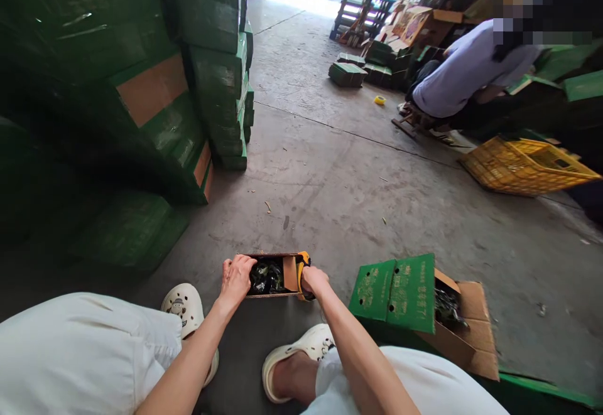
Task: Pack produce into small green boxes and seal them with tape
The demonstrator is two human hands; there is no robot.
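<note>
Between my feet stands a small, narrow cardboard box [291, 273] with its top open. Dark, shiny plastic-wrapped contents [267, 276] show inside, and a brown flap is folded at the right end. My left hand [238, 277] grips the box's left end, fingers bent over the rim. At the opposite end, my right hand [314, 280] is closed around an orange-and-black tape dispenser [304, 259], which is against the box's end. My palm hides part of the dispenser. To the right is a green printed box [393, 292] with brown flaps open and similar dark contents.
Tall stacks of green boxes [217, 70] rise at the left. A person in a lilac top [466, 70] sits low at the right, near a tilted yellow crate [522, 164]. A yellow tape roll [379, 100] and green boxes [347, 75] lie farther off.
</note>
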